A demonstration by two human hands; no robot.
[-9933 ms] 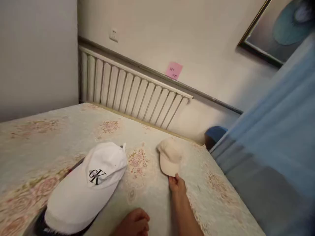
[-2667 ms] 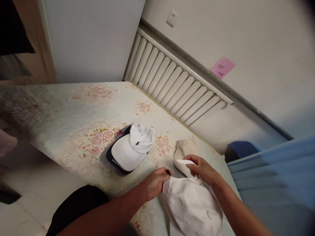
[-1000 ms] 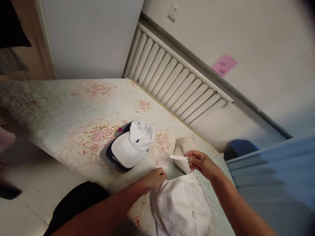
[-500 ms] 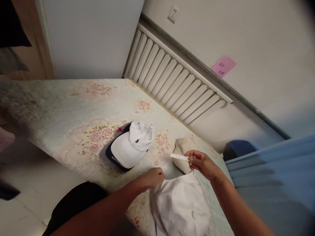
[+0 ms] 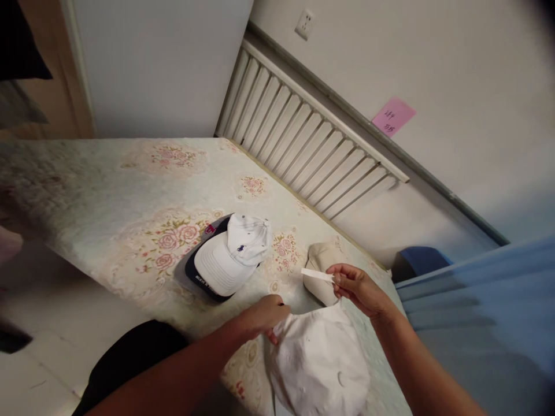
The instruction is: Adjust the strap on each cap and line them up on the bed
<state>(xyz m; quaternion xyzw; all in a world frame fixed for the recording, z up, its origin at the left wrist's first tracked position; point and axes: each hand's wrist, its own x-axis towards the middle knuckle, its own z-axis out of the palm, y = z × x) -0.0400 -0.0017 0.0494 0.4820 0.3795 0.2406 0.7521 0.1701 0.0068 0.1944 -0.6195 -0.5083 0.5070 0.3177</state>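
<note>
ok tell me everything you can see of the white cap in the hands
This white cap looks like soft fabric, its rounded crown creased, with a small curved mark. Its concave edge faces away from the camera. The right grip pinches a narrow white strap that seems to belong to it, sticking out unfastened; the left grip holds the other side. The picture cuts off its near end, and contact with the floral cover is unclear.

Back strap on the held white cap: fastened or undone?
Undone: the strap juts loose from the right hand, its tip apart from the left hand on the white cap.
</note>
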